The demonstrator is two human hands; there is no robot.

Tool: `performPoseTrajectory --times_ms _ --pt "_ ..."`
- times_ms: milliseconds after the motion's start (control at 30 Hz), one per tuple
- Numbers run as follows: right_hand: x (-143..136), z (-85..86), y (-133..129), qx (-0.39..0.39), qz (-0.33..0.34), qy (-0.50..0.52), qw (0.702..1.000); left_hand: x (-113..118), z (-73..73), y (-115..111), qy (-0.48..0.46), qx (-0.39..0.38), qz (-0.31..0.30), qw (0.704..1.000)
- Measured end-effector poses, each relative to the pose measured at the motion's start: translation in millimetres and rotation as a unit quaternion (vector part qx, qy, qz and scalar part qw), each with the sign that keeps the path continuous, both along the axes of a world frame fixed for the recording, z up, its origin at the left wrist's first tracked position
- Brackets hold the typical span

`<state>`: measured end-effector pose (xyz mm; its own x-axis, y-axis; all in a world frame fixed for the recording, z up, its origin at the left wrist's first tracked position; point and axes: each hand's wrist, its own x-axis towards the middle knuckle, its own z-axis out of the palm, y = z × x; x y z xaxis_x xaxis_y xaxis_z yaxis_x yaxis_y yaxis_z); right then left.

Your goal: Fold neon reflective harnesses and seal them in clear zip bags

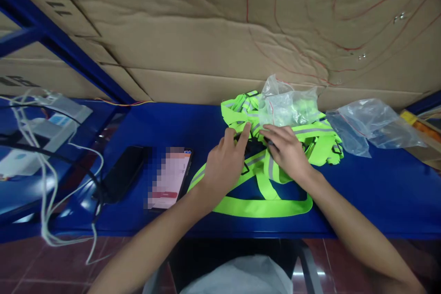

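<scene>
Neon yellow-green straps (268, 207) with grey reflective stripes lie tangled at the middle of the blue table, with small black buckles among them. My left hand (225, 161) is on the straps, its index finger stretched forward and the others curled in around strap material. Beside it, my right hand (285, 149) has its fingers bent over a folded strap near a dark piece between the hands. The fingertips' exact hold is partly hidden. A clear plastic bag (289, 105) rests on the pile just beyond my hands.
Left of the straps lie a phone (170, 179) with a lit screen and a black device (124, 174). White cables and power strips (44, 133) crowd the far left. More clear bags (379, 124) lie right, near a cardboard box (425, 144). Cardboard (193, 55) stands behind.
</scene>
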<state>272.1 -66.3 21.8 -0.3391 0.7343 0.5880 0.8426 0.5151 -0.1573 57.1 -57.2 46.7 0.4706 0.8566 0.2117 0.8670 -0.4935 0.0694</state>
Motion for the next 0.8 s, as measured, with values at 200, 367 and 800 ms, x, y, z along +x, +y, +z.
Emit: performPoseTrajectory --times_ms 200,367,800 --pt "-4.6 -12.6 -15.0 0.061 -0.030 -0.072 0.995 -2.7 -13.9 -2.7 -0.025 0.001 -0.032 0.999" --pt "-11.0 -12.3 -16.7 0.079 -0.004 -0.044 0.996 -4.6 -18.7 -5.8 -0.040 0.005 -0.038 0.998" --pt "-12.4 -3.0 -26.8 0.076 -0.032 -0.090 0.993 -3.9 -27.8 -7.6 -0.038 0.069 -0.068 0.995"
